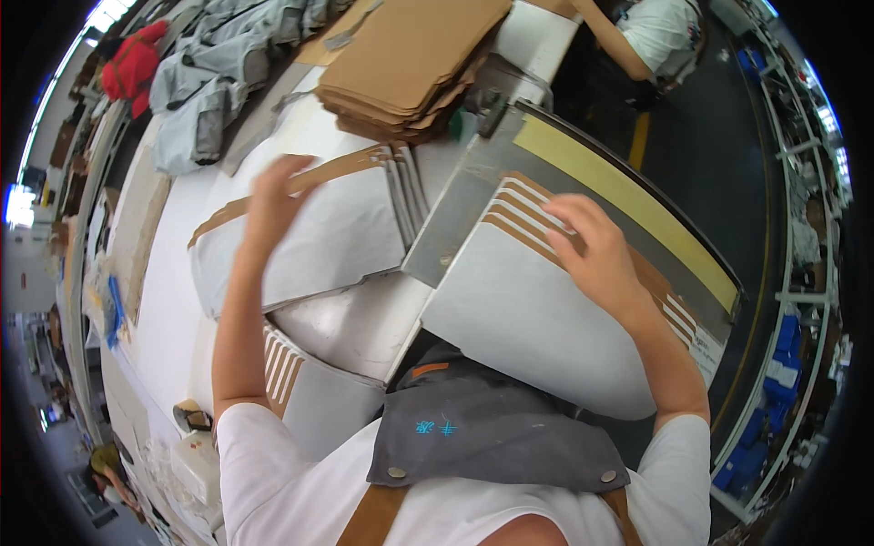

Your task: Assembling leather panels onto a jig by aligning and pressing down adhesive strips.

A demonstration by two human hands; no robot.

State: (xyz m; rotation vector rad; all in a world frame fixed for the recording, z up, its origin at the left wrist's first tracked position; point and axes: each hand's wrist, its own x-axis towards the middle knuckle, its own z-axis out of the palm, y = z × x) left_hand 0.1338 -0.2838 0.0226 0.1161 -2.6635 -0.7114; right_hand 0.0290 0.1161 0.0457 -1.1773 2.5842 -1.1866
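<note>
My left hand [279, 200] is over a stack of pale grey fabric-like panels [337, 241] with brown edging, lying at the left on the white table. Its thumb and fingers are apart, and nothing shows between them. My right hand [601, 259] is at the brown edge of a second pile of grey panels [537, 318], which are fanned so their brown and white edges form stripes. Its fingers are curled but parted from the thumb; whether they touch the top panel is hard to tell. This pile lies on a grey metal board [464, 200] with a yellow strip [628, 209].
Brown sheets [410, 55] are stacked at the back, with grey fabric pieces [223, 82] farther left. More striped-edge panels [328, 400] sit near my left elbow. Another person [646, 45] is at the far right. Shelving with blue bins [778, 364] lines the right side.
</note>
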